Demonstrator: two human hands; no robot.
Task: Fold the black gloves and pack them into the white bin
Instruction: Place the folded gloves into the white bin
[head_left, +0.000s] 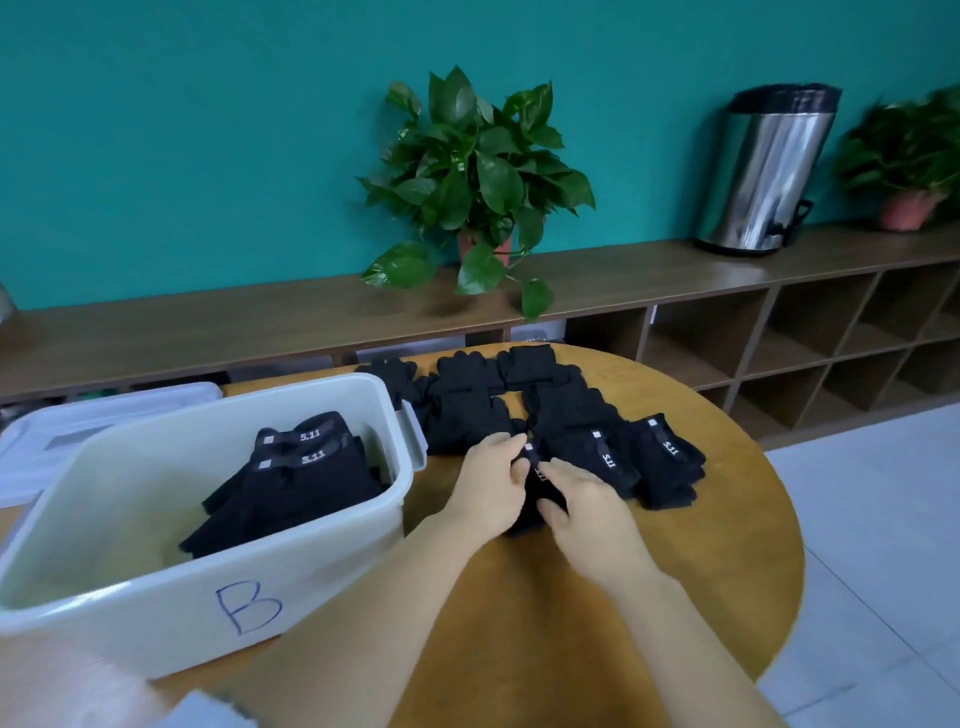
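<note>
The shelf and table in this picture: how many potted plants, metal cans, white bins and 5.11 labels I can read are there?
Potted plants: 2, the large one mid-shelf and one at the right edge.
Metal cans: 1, the steel can on the shelf.
White bins: 1, the bin marked B.
Readable 5.11 labels: 4, two in the bin, two on the table.
Total: 8.

left hand, right hand, fingers curled, touching

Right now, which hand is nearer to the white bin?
Left. The left hand is just right of the white bin; the right hand is farther right, across the glove.
</note>
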